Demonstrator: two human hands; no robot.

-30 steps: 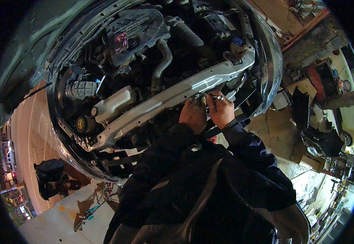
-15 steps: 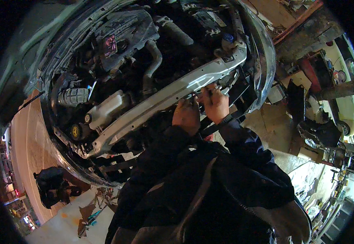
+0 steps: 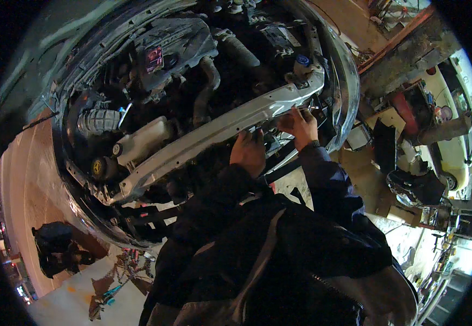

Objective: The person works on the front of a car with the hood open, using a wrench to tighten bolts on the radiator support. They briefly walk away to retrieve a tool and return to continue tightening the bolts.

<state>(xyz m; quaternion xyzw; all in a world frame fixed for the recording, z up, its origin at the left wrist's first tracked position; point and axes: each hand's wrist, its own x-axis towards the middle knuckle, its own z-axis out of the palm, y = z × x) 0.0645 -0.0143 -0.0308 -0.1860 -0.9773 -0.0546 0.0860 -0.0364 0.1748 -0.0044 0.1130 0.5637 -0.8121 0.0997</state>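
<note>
A long grey metal crossbar (image 3: 208, 132) runs diagonally over the front of an open engine bay. My left hand (image 3: 248, 154) is closed at the bar's lower edge, fingers curled; whatever sits in its grip is hidden. To the right, under the bar's right part, my right hand (image 3: 303, 129) has thumb and fingertips brought together. Anything between them is too small to make out. Dark gaps and thin parts lie below the bar between the hands.
Behind the bar are a pale plastic reservoir (image 3: 148, 142), a black engine cover (image 3: 179, 46), a curved hose (image 3: 208, 81) and a blue cap (image 3: 302, 61). Black car parts (image 3: 417, 186) lie on the floor at right. Another dark piece (image 3: 56, 247) lies at lower left.
My right hand has moved right, away from my left hand, and a gap now shows between them. The left hand stays at the bar's edge. The view has shifted slightly.
</note>
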